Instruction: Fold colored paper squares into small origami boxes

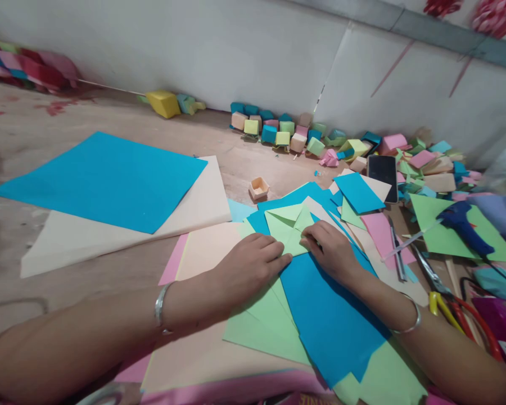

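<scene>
My left hand lies on the near edge of a light green folded paper, fingers curled down and pressing it. My right hand pinches the same green paper at its right corner. The paper has flaps folded to the middle and rests on a pile of blue, green and peach sheets. Each wrist carries a silver bangle.
A large blue sheet lies on a cream sheet at the left. A small peach paper box stands behind the pile. Several coloured paper boxes line the wall. At the right are a black phone, a blue glue gun and scissors.
</scene>
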`<state>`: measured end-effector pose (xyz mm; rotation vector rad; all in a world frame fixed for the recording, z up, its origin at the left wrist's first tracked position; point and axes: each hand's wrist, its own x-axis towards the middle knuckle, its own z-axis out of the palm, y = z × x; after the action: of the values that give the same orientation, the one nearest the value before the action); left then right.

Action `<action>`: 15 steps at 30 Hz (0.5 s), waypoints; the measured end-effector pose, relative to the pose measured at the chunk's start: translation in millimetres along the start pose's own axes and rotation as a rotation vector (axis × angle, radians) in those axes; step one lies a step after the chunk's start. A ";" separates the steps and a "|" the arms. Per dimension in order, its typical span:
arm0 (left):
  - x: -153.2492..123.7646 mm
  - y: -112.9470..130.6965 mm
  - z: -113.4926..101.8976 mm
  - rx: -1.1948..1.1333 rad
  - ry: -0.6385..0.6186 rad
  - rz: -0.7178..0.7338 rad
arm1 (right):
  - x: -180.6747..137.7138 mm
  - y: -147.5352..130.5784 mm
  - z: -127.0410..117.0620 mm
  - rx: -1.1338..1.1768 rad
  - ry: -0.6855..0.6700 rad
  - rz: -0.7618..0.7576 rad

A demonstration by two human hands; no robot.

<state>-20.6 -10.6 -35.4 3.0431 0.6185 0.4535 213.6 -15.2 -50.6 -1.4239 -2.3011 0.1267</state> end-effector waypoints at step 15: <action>2.9 -1.2 -3.9 0.000 -0.044 0.026 | 2.8 -1.3 -1.8 -0.016 -0.018 -0.001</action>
<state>-19.6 -8.6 -31.0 3.0557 0.5771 0.3859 212.2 -13.6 -47.7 -1.4349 -2.3227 0.1216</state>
